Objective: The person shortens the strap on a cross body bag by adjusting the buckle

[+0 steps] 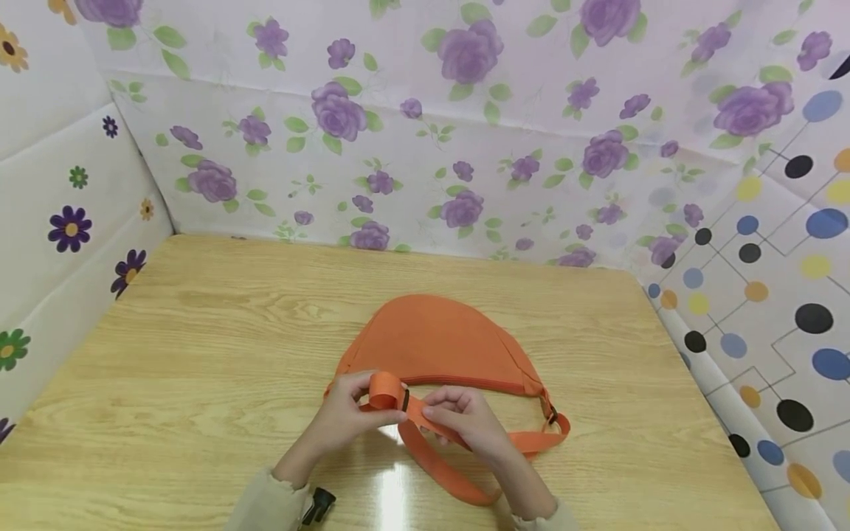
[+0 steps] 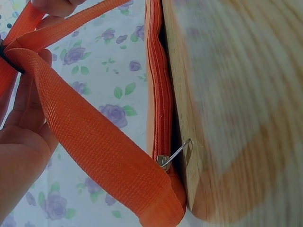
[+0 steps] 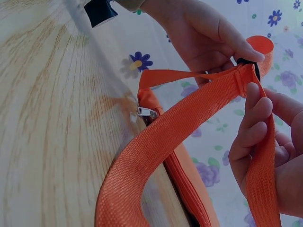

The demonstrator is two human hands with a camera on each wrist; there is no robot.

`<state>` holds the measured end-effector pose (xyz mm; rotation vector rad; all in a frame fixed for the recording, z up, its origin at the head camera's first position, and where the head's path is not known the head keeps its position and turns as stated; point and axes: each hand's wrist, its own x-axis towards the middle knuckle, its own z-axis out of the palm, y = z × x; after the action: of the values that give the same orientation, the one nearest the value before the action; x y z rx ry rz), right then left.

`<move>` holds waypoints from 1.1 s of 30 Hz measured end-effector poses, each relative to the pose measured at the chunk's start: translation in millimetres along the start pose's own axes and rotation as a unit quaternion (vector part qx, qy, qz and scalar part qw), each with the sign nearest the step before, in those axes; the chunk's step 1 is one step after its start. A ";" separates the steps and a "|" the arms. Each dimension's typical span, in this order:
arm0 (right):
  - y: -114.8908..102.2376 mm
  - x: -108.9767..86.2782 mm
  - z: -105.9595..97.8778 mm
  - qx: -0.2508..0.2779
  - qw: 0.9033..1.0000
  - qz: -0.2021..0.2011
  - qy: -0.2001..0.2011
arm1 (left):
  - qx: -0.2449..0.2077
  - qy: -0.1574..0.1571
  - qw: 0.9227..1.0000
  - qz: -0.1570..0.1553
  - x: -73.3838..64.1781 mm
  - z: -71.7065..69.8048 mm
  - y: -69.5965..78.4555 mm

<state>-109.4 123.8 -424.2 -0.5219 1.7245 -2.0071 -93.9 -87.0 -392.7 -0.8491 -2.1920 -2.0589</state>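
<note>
An orange waist bag (image 1: 432, 339) lies on the table, its zip (image 2: 160, 90) along the near edge. Its webbing strap (image 1: 446, 476) loops toward the person. My left hand (image 1: 350, 407) pinches the strap at a black slider (image 1: 406, 400), from which a loop of webbing (image 1: 385, 389) stands up. Just right of the slider, my right hand (image 1: 468, 419) grips the strap between thumb and fingers. In the right wrist view, the left thumb lies on the slider (image 3: 251, 66), and a strap length runs through the right hand (image 3: 289, 161).
A black buckle end (image 1: 320, 505) is beside the left sleeve. At the bag's right corner the strap joins through a small black fitting (image 1: 553, 414). The wooden table (image 1: 199, 354) is bounded by flowered cloth (image 1: 398, 147) behind and patterned sheets at both sides.
</note>
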 end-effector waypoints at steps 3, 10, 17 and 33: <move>0.3 -0.5 -0.9 0.001 1.000 -0.002 -0.004 | -0.001 -0.002 1.000 -0.001 0.1 0.6 -0.3; 0.2 -0.2 -1.7 0.003 1.000 -0.003 -0.006 | -0.001 -0.001 1.000 -0.010 -0.1 0.1 0.1; -0.1 0.4 -2.2 0.007 1.000 -0.004 -0.005 | -0.004 -0.001 1.000 -0.010 0.1 0.1 0.5; -1.9 5.9 4.2 0.003 0.999 -0.032 -0.014 | -0.020 -0.004 1.000 0.010 -0.5 0.0 -7.8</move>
<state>-112.2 117.4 -421.7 -0.6071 1.7043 -2.0396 -96.5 -87.0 -400.1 -0.8796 -2.1450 -2.1006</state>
